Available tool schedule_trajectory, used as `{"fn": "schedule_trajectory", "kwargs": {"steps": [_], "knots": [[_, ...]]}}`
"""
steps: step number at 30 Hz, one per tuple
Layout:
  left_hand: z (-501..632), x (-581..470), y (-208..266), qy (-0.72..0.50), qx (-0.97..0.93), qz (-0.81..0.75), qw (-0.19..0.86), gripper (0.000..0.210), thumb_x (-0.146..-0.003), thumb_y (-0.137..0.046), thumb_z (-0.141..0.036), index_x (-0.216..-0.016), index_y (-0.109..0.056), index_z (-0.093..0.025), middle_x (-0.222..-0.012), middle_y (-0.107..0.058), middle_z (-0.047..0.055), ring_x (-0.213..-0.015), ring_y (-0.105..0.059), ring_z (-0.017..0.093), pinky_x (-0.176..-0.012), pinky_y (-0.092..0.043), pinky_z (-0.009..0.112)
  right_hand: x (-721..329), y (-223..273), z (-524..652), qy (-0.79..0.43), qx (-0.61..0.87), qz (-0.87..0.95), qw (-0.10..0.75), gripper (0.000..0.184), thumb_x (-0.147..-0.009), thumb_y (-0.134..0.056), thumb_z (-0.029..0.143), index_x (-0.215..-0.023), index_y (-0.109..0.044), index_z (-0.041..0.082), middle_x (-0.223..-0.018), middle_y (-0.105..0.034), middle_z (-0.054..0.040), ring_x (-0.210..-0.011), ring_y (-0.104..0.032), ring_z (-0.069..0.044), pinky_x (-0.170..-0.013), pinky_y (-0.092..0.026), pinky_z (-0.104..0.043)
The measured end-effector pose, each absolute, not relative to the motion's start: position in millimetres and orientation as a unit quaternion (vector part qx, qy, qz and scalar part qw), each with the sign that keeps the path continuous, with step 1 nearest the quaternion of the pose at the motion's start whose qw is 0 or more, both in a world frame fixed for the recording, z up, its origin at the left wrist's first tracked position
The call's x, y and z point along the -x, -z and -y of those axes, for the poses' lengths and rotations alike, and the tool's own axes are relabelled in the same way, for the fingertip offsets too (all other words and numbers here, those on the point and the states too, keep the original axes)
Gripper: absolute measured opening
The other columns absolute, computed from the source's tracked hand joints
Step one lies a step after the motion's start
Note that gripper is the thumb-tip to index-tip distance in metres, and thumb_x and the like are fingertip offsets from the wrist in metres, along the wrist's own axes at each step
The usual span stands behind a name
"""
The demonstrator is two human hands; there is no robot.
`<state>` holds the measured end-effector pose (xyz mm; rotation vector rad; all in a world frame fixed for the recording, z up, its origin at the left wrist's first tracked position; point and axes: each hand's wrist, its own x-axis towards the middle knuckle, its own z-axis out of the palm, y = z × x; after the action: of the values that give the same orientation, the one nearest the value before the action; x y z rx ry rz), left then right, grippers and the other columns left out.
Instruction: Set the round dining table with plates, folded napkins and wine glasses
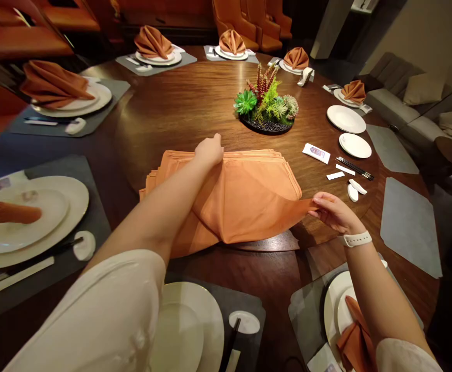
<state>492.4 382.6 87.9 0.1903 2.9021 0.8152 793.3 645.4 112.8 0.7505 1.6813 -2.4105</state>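
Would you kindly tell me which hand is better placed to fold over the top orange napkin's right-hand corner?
Probably the right hand: it pinches that corner of the orange cloth napkin, while the left hand is away at the far edge.

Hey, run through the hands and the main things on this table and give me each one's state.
Left hand: on the top napkin, grip unclear
Right hand: pinching that napkin's corner
Top napkin: partly spread, corner raised
Napkin stack: lying flat, edges staggered
Far-side napkins: folded into pleated fans
Right-side plates: face up
Right-side chopsticks: lying together
Printed packet: lying flat
Plant arrangement: standing upright
White wristband: worn on the right wrist
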Motion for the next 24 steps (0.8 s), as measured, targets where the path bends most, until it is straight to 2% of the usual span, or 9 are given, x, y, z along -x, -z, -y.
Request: {"fn": "schedule_trajectory", "kwargs": {"steps": [3, 5, 9, 13, 17, 20, 22, 24], "knots": [[-384, -505, -69, -0.172, -0.129, -0.971, 0.105, 0.038, -0.091, -0.058, -0.027, -0.128, -0.061, -0.016, -0.127, -0.068, 0.020, -0.121, -0.062, 0.032, -0.103, -0.047, 0.040, -763, -131, -637, 0.800, -0.180, -0.567, 0.085, 0.039, -0.056, -0.097, 0.037, -0.072, -0.067, 0.018, -0.071, -0.068, 0.0021, -0.065, -0.066, -0.009, -0.068, -0.062, -0.021], [-373, -524, -62, -0.152, -0.172, -0.965, 0.124, 0.032, -0.093, -0.052, -0.029, -0.118, -0.068, -0.017, -0.119, -0.072, 0.016, -0.113, -0.065, 0.030, -0.096, -0.049, 0.036, -735, -142, -628, 0.797, -0.148, -0.578, 0.095, 0.041, -0.060, -0.094, 0.045, -0.078, -0.068, 0.019, -0.074, -0.070, -0.0003, -0.068, -0.068, -0.011, -0.063, -0.060, -0.020], [-334, -568, -56, -0.144, -0.249, -0.950, 0.120, 0.028, -0.091, -0.049, -0.032, -0.097, -0.072, -0.019, -0.100, -0.075, 0.010, -0.095, -0.068, 0.027, -0.083, -0.051, 0.033, -666, -152, -601, 0.780, -0.150, -0.598, 0.113, 0.042, -0.080, -0.076, 0.059, -0.086, -0.064, 0.019, -0.082, -0.072, -0.0045, -0.077, -0.071, -0.015, -0.061, -0.058, -0.021], [-288, -592, -49, -0.168, -0.298, -0.937, 0.073, 0.029, -0.089, -0.045, -0.028, -0.097, -0.069, -0.016, -0.099, -0.072, 0.012, -0.096, -0.066, 0.027, -0.088, -0.051, 0.037, -593, -129, -564, 0.755, -0.181, -0.616, 0.133, 0.044, -0.086, -0.070, 0.061, -0.084, -0.055, 0.020, -0.081, -0.070, -0.0046, -0.074, -0.069, -0.015, -0.062, -0.057, -0.023], [-247, -591, -35, -0.187, -0.327, -0.926, 0.015, 0.029, -0.087, -0.042, -0.022, -0.098, -0.067, -0.014, -0.101, -0.070, 0.014, -0.102, -0.064, 0.029, -0.093, -0.051, 0.042, -545, -89, -524, 0.717, -0.201, -0.651, 0.150, 0.036, -0.093, -0.065, 0.053, -0.087, -0.050, 0.020, -0.072, -0.062, -0.0013, -0.060, -0.061, -0.012, -0.056, -0.052, -0.022], [-222, -584, -24, -0.176, -0.339, -0.924, -0.004, 0.028, -0.087, -0.041, -0.020, -0.098, -0.067, -0.016, -0.101, -0.069, 0.014, -0.100, -0.064, 0.029, -0.093, -0.052, 0.043, -541, -70, -505, 0.648, -0.202, -0.723, 0.129, 0.023, -0.098, -0.059, 0.040, -0.102, -0.052, 0.018, -0.074, -0.058, 0.0009, -0.057, -0.055, -0.011, -0.059, -0.051, -0.024], [-209, -580, -18, -0.157, -0.356, -0.921, -0.013, 0.029, -0.088, -0.041, -0.020, -0.100, -0.067, -0.017, -0.104, -0.067, 0.014, -0.102, -0.063, 0.029, -0.093, -0.052, 0.044, -557, -66, -500, 0.547, -0.173, -0.814, 0.091, 0.020, -0.097, -0.057, 0.026, -0.114, -0.052, 0.017, -0.082, -0.060, -0.0019, -0.066, -0.058, -0.013, -0.066, -0.053, -0.028], [-200, -578, -12, -0.138, -0.382, -0.913, -0.025, 0.030, -0.091, -0.041, -0.022, -0.104, -0.068, -0.017, -0.112, -0.066, 0.015, -0.106, -0.061, 0.030, -0.095, -0.051, 0.046, -591, -65, -501, 0.387, -0.100, -0.916, 0.044, 0.029, -0.091, -0.056, 0.012, -0.120, -0.054, 0.014, -0.095, -0.062, -0.0080, -0.081, -0.060, -0.019, -0.077, -0.052, -0.033]]}}
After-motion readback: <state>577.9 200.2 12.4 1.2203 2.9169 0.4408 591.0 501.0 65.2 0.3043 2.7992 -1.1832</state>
